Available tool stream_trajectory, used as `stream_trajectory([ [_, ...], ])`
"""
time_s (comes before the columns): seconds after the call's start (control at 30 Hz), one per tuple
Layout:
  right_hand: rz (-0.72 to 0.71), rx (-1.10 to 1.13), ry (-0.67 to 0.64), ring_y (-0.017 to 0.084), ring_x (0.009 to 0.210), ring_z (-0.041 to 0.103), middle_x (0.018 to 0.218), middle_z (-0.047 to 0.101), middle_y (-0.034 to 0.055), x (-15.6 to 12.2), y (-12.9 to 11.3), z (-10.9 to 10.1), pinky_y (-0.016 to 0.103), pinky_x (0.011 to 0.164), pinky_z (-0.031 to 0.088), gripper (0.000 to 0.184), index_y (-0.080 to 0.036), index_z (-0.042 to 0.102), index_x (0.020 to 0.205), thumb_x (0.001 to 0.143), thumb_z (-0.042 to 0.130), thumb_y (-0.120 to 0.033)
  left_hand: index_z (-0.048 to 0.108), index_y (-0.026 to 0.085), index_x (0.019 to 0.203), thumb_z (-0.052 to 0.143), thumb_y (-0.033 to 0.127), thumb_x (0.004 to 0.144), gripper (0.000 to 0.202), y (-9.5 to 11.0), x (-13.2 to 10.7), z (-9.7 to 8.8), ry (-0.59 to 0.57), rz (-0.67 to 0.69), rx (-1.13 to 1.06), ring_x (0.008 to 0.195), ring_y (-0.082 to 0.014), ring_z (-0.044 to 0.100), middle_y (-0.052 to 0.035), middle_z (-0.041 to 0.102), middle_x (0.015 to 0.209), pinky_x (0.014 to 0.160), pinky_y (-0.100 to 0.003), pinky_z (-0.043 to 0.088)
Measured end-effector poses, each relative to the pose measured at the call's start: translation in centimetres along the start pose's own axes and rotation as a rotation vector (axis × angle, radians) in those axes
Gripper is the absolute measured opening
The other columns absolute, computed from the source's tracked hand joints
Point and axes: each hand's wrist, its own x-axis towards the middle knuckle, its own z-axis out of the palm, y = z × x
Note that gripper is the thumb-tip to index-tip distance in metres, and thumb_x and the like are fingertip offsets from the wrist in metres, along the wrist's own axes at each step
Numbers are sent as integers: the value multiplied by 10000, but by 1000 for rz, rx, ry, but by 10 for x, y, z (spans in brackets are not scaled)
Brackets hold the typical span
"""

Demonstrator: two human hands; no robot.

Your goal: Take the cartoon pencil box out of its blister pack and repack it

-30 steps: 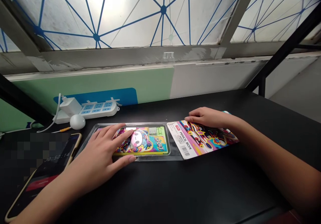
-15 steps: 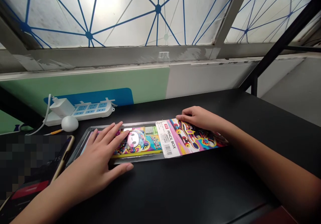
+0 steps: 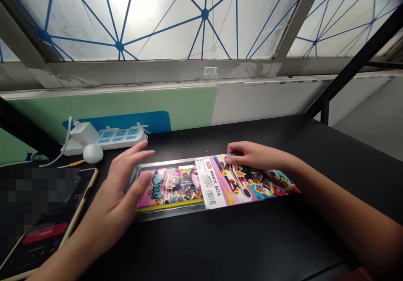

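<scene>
A colourful pencil box (image 3: pixel 171 188) lies in a clear plastic tray (image 3: pixel 163 214) on the black table (image 3: pixel 239 239). A printed card reading "PENCIL BOX" (image 3: pixel 242 180) covers the box's right part. My right hand (image 3: pixel 255 155) rests on the card's far edge, fingers curled and pinching it. My left hand (image 3: pixel 121 193) hovers at the tray's left end, lifted off the box, fingers spread and holding nothing.
A phone (image 3: pixel 47 226) in a tan case lies at the left. Behind it sit a white power strip (image 3: pixel 116 137) with a charger (image 3: pixel 82 133) plugged in and a white round object (image 3: pixel 92 153). A green and white wall panel runs along the table's back edge.
The card has slid left over more of the pencil box. My left hand has lifted off the box and pulled back to the left with its fingers spread.
</scene>
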Motion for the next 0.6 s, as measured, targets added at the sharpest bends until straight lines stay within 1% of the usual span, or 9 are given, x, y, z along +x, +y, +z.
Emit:
stream_trajectory([
  [0.07,3,34,-100,207,752,610,856,675,7,-3,7,-12,281,592,429,469,-231,607,933,755,764,-636,496,354,1417,350,520,1069,412,-11,4,3,68,-96,-121,1530,-301,332,-13,435,1613,1253,-569,280],
  [0.1,3,48,-133,223,800,634,906,690,14,-5,9,-17,284,615,453,503,-234,609,986,727,800,-621,455,333,1449,270,511,1084,447,-14,6,6,86,-132,-212,1535,-289,330,-32,432,1618,1241,-555,315],
  [0.17,8,52,-144,259,901,664,1011,708,34,-8,10,-21,298,678,498,583,-241,612,1084,690,842,-603,388,303,1483,96,478,1090,520,-18,7,13,114,-178,-377,1533,-253,342,-60,429,1623,1204,-519,391],
  [0.23,31,27,-121,290,994,673,1128,710,56,-9,6,-20,325,766,528,663,-252,609,1183,679,848,-610,384,291,1467,28,465,1083,553,-16,7,19,133,-208,-498,1528,-226,355,-69,445,1617,1206,-499,390],
  [0.33,65,-47,-56,331,1095,660,1280,675,91,-8,-9,-9,378,871,534,773,-264,589,1305,682,820,-659,468,271,1387,127,549,1078,538,-8,6,24,220,-240,-710,1527,-229,354,-81,491,1585,1264,-510,251],
  [0.4,27,-119,-14,351,1150,635,1345,641,112,-3,-24,2,403,921,520,817,-251,582,1344,693,785,-701,514,248,1341,221,632,1051,564,-5,6,25,299,-240,-855,1522,-256,358,-107,522,1556,1272,-528,181],
  [0.47,-47,-205,5,359,1182,609,1372,615,127,6,-42,13,414,949,499,822,-229,591,1343,718,734,-744,527,239,1326,284,694,1020,599,-3,6,26,325,-224,-930,1518,-272,360,-122,537,1541,1263,-530,164],
  [0.53,-100,-288,3,365,1169,606,1369,609,133,18,-64,26,416,916,497,818,-224,606,1327,736,687,-783,527,242,1322,320,726,1000,618,-4,6,26,311,-220,-951,1522,-273,350,-127,536,1541,1258,-520,155],
  [0.6,-141,-367,4,367,1111,630,1332,629,137,31,-91,40,406,834,503,805,-220,623,1306,749,660,-799,530,244,1315,336,740,990,623,-5,6,27,304,-228,-956,1527,-269,339,-130,537,1539,1256,-511,141],
])
